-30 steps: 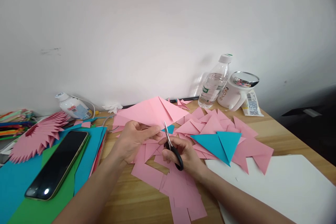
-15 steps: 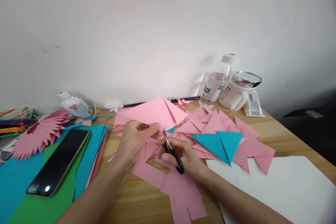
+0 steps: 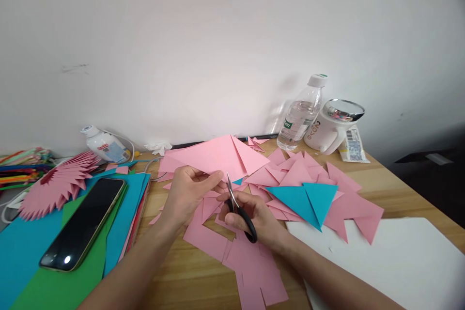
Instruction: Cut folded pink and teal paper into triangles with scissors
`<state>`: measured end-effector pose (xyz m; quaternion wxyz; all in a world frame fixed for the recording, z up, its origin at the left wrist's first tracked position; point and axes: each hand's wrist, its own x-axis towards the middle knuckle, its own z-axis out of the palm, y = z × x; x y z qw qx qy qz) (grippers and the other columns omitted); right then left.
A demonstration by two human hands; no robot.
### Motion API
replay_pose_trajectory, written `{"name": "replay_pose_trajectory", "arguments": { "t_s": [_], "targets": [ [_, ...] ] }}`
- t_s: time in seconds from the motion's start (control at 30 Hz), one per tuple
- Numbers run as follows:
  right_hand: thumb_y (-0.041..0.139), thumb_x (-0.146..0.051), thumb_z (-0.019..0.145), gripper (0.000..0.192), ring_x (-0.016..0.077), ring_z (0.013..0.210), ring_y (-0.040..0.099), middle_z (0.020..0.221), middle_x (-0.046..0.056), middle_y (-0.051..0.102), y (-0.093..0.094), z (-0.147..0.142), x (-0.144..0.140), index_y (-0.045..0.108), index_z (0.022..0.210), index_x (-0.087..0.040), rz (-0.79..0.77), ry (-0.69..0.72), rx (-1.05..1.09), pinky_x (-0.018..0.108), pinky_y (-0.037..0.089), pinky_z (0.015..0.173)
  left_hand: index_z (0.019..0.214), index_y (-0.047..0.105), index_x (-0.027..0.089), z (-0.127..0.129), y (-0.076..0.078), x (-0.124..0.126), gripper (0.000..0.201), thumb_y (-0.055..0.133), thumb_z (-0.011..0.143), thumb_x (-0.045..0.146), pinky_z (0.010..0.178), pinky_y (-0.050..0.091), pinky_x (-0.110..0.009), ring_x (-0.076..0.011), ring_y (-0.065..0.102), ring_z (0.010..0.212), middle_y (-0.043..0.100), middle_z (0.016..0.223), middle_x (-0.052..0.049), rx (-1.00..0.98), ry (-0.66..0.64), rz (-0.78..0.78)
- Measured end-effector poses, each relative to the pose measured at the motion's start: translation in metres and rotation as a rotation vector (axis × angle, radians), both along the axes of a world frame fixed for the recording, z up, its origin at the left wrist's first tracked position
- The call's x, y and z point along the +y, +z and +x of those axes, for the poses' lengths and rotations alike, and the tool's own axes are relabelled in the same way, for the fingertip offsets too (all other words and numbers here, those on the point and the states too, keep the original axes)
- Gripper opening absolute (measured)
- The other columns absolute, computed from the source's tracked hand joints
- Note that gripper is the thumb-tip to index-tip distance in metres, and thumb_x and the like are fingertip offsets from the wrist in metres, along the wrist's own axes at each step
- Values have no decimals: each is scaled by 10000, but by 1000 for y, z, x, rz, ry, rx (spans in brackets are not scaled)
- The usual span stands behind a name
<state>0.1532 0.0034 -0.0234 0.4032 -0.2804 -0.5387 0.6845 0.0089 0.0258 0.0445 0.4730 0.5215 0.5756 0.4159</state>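
Observation:
My left hand [image 3: 192, 191] pinches the lower edge of a folded pink paper sheet [image 3: 214, 155] between thumb and fingers. The sheet has a slanting flap near its right end. Black-handled scissors [image 3: 249, 225] are gripped in my right hand [image 3: 259, 215], their metal blades pointing up towards the paper, just right of my left thumb. I cannot tell whether the blades touch the sheet. Pink paper pieces [image 3: 256, 271] lie on the table below my hands. To the right, a folded blue paper piece [image 3: 305, 198] rests on a heap of pink folded triangles [image 3: 300, 172].
A water bottle [image 3: 298, 118] and a white mug [image 3: 327, 128] stand against the wall. At left a phone [image 3: 83, 223] lies on green and blue sheets [image 3: 27, 247], near a pleated pink ring [image 3: 69, 174] and a white bottle [image 3: 105, 145]. A white board [image 3: 385, 261] lies at right.
The right end of the pink sheet has shifted slightly to the right and its flap looks wider. Both hands keep nearly the same place and grip.

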Motion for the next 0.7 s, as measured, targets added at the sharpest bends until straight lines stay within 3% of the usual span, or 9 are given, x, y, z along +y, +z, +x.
{"name": "replay_pose_trajectory", "arguments": {
  "t_s": [0.7],
  "targets": [
    [714,-438,619,424,97,565,397,627,-24,449,-4,-2,-1,616,909,-144,-31,-24,7,240,313,537,605,662,121,0,0,-1,182,637,678,286,598,506,-220,-139,625,574,682,602,-45,-19,-14,8]
  ]
}}
